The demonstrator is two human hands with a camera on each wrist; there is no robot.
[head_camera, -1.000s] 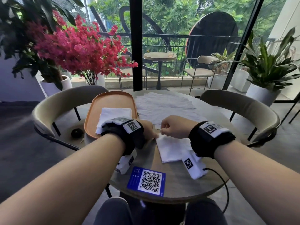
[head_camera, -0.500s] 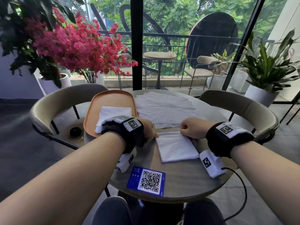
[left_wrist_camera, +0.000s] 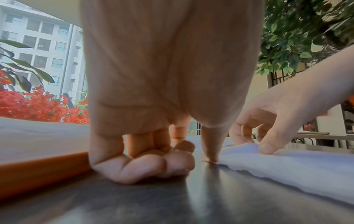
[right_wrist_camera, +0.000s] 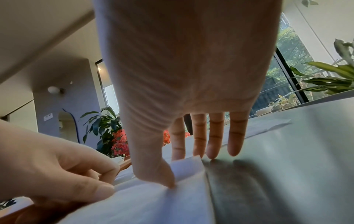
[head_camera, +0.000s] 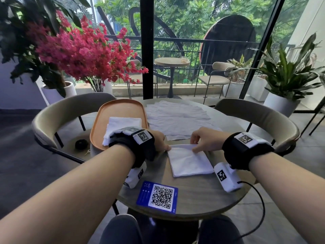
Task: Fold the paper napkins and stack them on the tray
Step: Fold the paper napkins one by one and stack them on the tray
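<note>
A folded white napkin lies on the round table in front of me. My left hand rests on the table as a loose fist, its thumb pressing straight down at the napkin's far left corner. My right hand is at the middle of the napkin's far edge. Its thumb lies on the napkin and a lifted flap stands pinched between thumb and fingers. The orange tray at the left holds a small stack of folded napkins.
Several unfolded napkins are spread over the far half of the table. A blue QR card lies near the front edge. Beige chairs stand left and right, and a small black object sits on the left seat.
My right hand slid right along the napkin's far edge, then came back to its middle and uncurled from a fist, lifting a flap. The left hand stayed at the left corner.
</note>
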